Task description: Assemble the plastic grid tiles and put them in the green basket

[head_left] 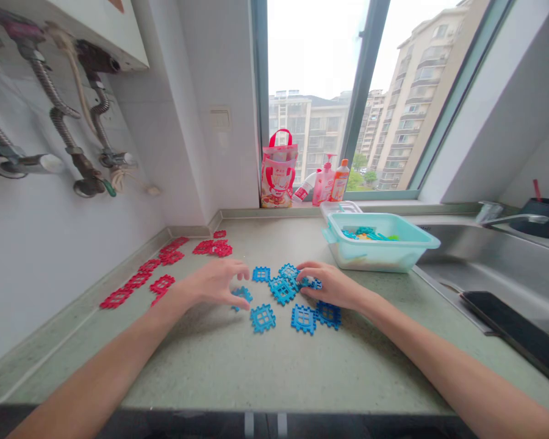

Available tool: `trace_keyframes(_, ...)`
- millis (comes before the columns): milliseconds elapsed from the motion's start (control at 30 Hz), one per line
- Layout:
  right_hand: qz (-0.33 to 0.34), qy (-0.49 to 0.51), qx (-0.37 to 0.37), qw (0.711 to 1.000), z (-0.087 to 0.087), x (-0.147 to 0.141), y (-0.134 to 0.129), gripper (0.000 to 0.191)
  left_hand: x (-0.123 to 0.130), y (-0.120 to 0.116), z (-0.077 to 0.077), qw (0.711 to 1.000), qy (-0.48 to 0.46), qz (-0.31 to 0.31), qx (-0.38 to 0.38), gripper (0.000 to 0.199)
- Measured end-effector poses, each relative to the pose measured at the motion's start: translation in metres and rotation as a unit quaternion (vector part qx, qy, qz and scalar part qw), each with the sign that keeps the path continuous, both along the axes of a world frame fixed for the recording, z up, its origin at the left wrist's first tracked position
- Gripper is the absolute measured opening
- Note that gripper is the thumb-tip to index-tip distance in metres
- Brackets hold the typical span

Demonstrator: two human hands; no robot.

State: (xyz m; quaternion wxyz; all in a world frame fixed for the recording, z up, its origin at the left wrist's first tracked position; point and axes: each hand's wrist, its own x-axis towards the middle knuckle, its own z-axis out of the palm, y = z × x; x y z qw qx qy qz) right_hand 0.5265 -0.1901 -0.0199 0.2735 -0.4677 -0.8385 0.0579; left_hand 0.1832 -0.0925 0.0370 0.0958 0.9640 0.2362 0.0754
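Observation:
My left hand [222,283] is open, thumb and fingers spread around a blue square window-frame building piece [242,295] that it partly hides. Opposite it, my right hand [332,285] curves over another blue piece [312,282], its thumb and fingers apart at that piece's edges; a firm grip does not show. Between the hands a cluster of overlapping blue pieces [283,290] lies flat, with a single blue piece [261,274] to its left. Nearer the front edge are a blue piece [262,318] and a touching pair of blue pieces [304,319].
Red pieces [138,280] lie in rows on the left of the counter [210,372]. A mint plastic tub [379,250] holding more pieces stands at the back right, by the sink [476,262]. A black phone-like object [512,329] rests at the sink's edge. Bottles [324,183] line the sill.

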Motion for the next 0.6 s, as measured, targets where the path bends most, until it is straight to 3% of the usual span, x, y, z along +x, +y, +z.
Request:
trace_keyframes(133,-0.009,-0.013,-0.007,1.0,0.001,0.003,-0.001,0.03,-0.01,0.011,0.005,0.993,0.054,0.034,-0.098,0.069)
trace_keyframes(233,-0.015,-0.024,-0.015,0.999,0.003,0.004,-0.001,0.028,-0.01,0.015,0.001,0.988,0.048,0.036,-0.143,0.06)
trace_keyframes(400,-0.037,-0.01,0.023,0.999,0.011,-0.001,-0.005,0.027,-0.011,0.022,-0.013,0.992,-0.019,0.028,-0.12,0.05)
trace_keyframes(600,-0.019,-0.048,0.034,0.998,0.013,-0.007,-0.009,0.043,0.004,0.032,-0.029,0.983,-0.166,0.03,-0.067,0.055)
